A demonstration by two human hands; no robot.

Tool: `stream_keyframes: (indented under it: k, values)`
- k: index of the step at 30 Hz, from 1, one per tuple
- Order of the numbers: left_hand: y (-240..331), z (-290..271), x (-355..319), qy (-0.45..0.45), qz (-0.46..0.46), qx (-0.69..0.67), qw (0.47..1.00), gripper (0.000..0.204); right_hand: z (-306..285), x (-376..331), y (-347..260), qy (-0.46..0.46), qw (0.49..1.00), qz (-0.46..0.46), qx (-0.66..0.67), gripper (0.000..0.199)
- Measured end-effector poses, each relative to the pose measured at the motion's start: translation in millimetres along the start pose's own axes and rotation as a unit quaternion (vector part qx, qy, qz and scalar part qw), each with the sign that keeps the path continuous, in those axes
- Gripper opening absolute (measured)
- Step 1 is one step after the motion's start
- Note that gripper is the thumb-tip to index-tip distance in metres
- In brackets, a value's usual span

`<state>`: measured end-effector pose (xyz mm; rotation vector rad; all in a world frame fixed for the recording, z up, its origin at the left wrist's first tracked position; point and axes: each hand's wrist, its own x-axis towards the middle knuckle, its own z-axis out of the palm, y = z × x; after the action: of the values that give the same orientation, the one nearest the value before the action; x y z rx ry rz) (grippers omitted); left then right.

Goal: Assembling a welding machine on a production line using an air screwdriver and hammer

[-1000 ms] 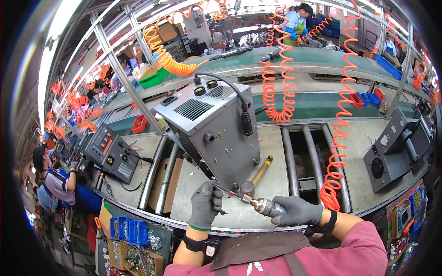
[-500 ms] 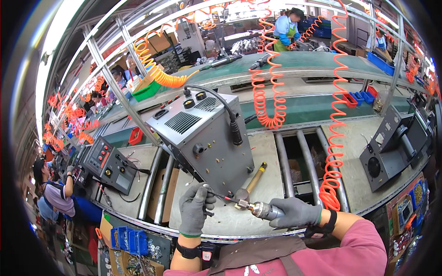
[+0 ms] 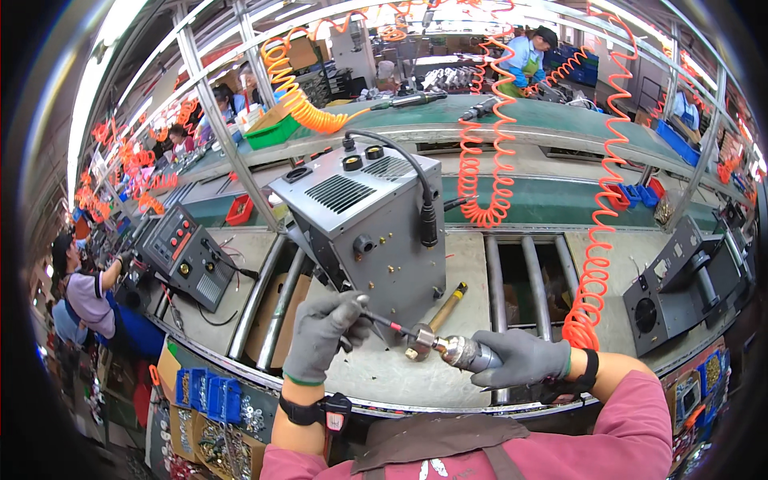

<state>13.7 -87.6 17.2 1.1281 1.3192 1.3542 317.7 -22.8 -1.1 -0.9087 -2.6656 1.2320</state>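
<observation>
My right hand [image 3: 524,358], in a grey glove, wraps round the metal body of a power screwdriver [image 3: 462,353]. Its long dark bit [image 3: 382,322], with a red band, points left. My left hand [image 3: 324,332], also gloved, pinches at the bit's far end; whether a small screw sits there I cannot make out. Just beyond both hands stands a grey metal machine case [image 3: 376,232] with a vented top, knobs and a thick black cable [image 3: 400,184]. A hammer [image 3: 450,306] lies on the bench beside the case, its head partly behind the screwdriver.
Metal rollers [image 3: 536,280] run between the bench boards. An open grey housing [image 3: 680,280] stands right, another machine [image 3: 188,256] left. An orange coiled hose [image 3: 596,296] hangs at right. Blue bins [image 3: 210,394] hold small parts. A co-worker [image 3: 92,288] is at left.
The whole view has shifted slightly. My left hand has moved a little left and up, while my right hand still grips the screwdriver; the bit shows more clearly between them.
</observation>
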Motion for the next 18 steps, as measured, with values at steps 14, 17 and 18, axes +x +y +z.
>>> stream_keyframes:
  k: [14, 17, 18]
  values:
    - [-8, 5, 78, 0.212, 0.130, -0.099, 0.964, 0.045, -47, 39, -31, 0.009, 0.995, 0.090, 0.041, 0.050]
    - [-7, 4, 80, 0.213, 0.119, -0.096, 0.965, 0.042, -48, 44, -28, 0.005, 0.996, 0.086, 0.038, 0.051]
    - [-7, 4, 81, 0.213, 0.120, -0.102, 0.964, 0.041, -48, 45, -26, 0.006, 0.996, 0.083, 0.026, 0.052]
